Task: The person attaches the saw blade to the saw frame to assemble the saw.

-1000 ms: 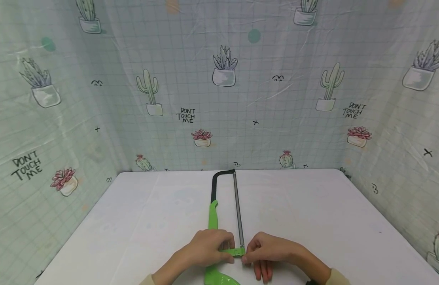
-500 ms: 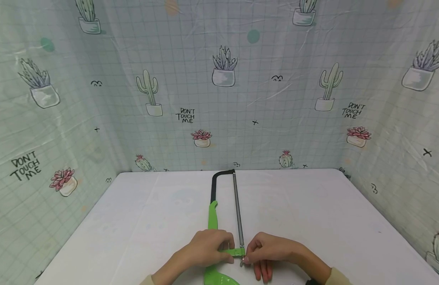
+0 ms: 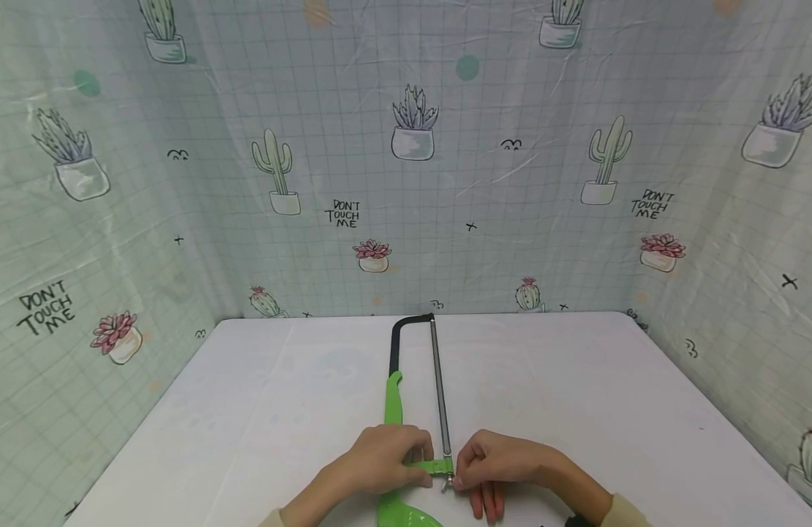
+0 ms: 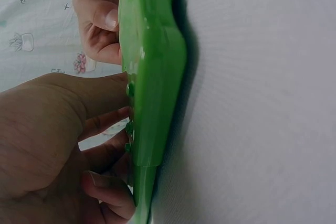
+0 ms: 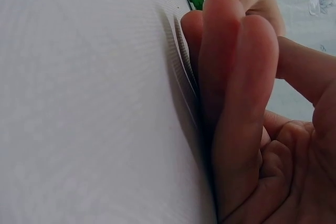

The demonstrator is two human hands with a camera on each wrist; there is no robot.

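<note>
A hacksaw (image 3: 393, 402) lies flat on the white table, its green and black frame on the left and its grey blade (image 3: 440, 388) on the right. My left hand (image 3: 386, 457) grips the green crosspiece (image 3: 437, 466) near the blade's close end. In the left wrist view, that hand's thumb and fingers bend over the green frame (image 4: 157, 77). Just below the crosspiece sits a small metal wing nut (image 3: 448, 484). The thumb and forefinger of my right hand (image 3: 501, 461) pinch at it. In the right wrist view, the other right fingers (image 5: 244, 72) lie along the tabletop.
The white table (image 3: 301, 395) extends around the saw to both sides. A cactus-print curtain (image 3: 478, 183) hangs behind the table and along its sides. Part of the green handle (image 3: 406, 514) runs off the bottom of the head view.
One second ago the right fingertips covered the wing nut; now it shows to their left, slightly turned since the half-second frame. The left hand and hacksaw have stayed put.
</note>
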